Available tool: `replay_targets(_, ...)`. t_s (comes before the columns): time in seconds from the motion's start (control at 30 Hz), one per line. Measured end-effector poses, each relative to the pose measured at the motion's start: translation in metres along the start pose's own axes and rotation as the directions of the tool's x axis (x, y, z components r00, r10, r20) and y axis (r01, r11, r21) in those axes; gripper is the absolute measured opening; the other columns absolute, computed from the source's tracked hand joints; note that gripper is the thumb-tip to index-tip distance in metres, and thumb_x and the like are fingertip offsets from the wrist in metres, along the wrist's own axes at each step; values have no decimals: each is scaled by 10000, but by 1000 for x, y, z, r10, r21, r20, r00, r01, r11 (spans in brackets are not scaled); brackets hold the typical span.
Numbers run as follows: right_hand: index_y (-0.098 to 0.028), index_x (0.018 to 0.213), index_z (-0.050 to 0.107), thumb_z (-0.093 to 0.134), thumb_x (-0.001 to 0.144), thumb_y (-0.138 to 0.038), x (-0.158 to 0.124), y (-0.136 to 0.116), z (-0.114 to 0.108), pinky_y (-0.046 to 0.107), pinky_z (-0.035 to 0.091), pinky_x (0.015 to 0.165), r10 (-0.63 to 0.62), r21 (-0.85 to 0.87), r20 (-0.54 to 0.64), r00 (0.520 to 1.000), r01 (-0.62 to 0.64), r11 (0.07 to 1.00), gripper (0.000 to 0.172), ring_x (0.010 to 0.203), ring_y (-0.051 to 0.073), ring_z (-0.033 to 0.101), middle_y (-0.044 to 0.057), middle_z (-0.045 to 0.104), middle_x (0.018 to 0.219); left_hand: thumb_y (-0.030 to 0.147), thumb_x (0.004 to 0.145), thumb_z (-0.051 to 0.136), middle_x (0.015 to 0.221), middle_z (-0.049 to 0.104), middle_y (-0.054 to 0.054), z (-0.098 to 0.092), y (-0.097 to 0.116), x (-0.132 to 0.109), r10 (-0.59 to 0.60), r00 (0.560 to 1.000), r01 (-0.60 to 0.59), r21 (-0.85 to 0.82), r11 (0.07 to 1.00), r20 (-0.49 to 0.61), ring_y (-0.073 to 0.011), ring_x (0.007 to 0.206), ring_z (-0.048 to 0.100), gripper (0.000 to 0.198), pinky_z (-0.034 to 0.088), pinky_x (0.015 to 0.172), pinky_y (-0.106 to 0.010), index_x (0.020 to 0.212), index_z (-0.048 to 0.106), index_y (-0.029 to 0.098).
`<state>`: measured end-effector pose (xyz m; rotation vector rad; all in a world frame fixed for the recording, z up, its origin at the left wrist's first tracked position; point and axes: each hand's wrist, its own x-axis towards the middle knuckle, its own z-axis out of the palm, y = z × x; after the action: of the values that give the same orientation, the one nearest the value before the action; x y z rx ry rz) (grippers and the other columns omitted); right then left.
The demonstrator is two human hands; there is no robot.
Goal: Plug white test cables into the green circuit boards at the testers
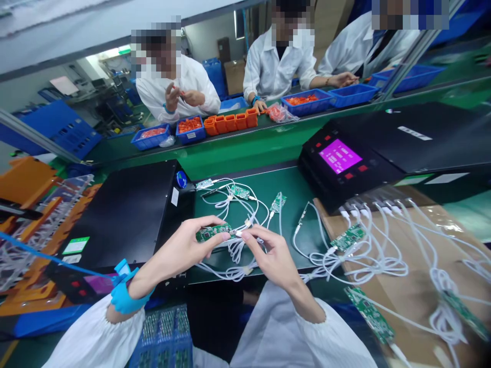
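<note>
My left hand (184, 250) pinches a small green circuit board (213, 232) by its long edges, held above the dark green mat (276, 184). My right hand (268, 253) pinches a white cable plug (238, 233) right at the board's right end. The plug's white cable drops into a tangle of white cables (233, 255) under both hands. I cannot tell whether the plug is seated in the board. A blue wrist strap (126, 294) with a blue cord circles my left wrist.
Other green boards on white cables (240, 191) lie on the mat. A black tester with a magenta screen (339, 156) stands right, cabled boards (349, 237) on cardboard before it. A black box (126, 209) sits left. Three white-coated people work behind blue bins (307, 105) and orange parts (230, 122).
</note>
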<state>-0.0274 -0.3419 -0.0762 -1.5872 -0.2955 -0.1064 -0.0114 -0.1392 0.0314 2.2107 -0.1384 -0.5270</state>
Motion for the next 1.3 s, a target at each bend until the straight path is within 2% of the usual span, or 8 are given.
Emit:
replay_targets(0.13, -225, 967, 799, 633, 1019, -403, 0, -1, -1, 275, 461, 708, 3, 20, 10, 1000, -3, 1000, 248, 795, 154, 605, 34, 723, 900, 600, 903, 723, 583, 533, 61, -3, 7, -3, -24, 999, 25, 15, 1000, -26, -84, 483, 449, 468, 334, 442, -184, 1183, 746, 225)
replay_targets(0.23, -224, 957, 801, 639, 1015, -402, -1, -4, -3, 271, 457, 689, 1, 27, 6, 1000, -1, 1000, 247, 768, 147, 588, 31, 721, 885, 585, 885, 752, 601, 550, 59, -5, 8, -3, -5, 999, 6, 18, 1000, -44, -80, 499, 446, 451, 323, 451, -179, 1174, 759, 239)
replay_targets(0.3, -227, 954, 803, 640, 1013, -403, -1, -6, -4, 265, 452, 668, -4, 26, 24, 1000, 4, 1000, 248, 760, 143, 582, 30, 723, 884, 554, 873, 776, 603, 557, 60, -5, 8, -3, 2, 999, -1, 17, 1000, -46, -79, 504, 462, 394, 327, 457, -176, 1101, 766, 232)
replay_targets(0.43, -223, 927, 798, 638, 1015, -400, -1, -7, -6, 258, 446, 657, -4, 2, 77, 997, 4, 1000, 255, 743, 138, 569, 22, 703, 835, 467, 858, 807, 594, 568, 58, -7, 6, -4, 6, 1000, -6, 17, 1000, -11, -80, 503, 493, 270, 337, 465, -174, 962, 780, 220)
replay_targets(0.63, -223, 945, 807, 630, 1020, -407, -3, -7, -8, 259, 437, 644, 39, -55, 193, 981, -28, 998, 266, 708, 132, 554, 12, 656, 789, 429, 882, 788, 661, 664, 37, -7, -1, -3, 65, 997, -67, 63, 996, 43, -83, 518, 547, 224, 381, 493, -174, 1009, 832, 249)
replay_targets(0.83, -225, 939, 805, 618, 1032, -379, -10, -5, -5, 257, 439, 656, 13, -47, 183, 983, -4, 999, 260, 737, 135, 567, 18, 669, 822, 465, 886, 775, 704, 710, 16, -3, -11, 0, 49, 995, -56, 86, 995, 85, -104, 531, 589, 262, 421, 514, -186, 1012, 843, 246)
replay_targets(1.1, -197, 955, 806, 613, 1036, -360, -11, 0, -3, 253, 443, 650, -10, -28, 160, 987, 15, 1000, 266, 730, 132, 566, 21, 649, 792, 524, 890, 750, 695, 722, -2, 1, -8, 2, 22, 996, -35, 151, 988, 85, -123, 535, 577, 355, 441, 523, -200, 1078, 839, 236)
replay_targets(1.3, -189, 925, 788, 603, 1037, -437, -14, 5, -4, 268, 476, 666, -1, -51, 134, 991, 8, 999, 328, 750, 145, 593, 35, 672, 811, 516, 889, 745, 542, 624, 18, 7, -7, 6, 20, 997, -31, 146, 989, 75, -142, 495, 567, 386, 390, 457, -210, 1109, 828, 210)
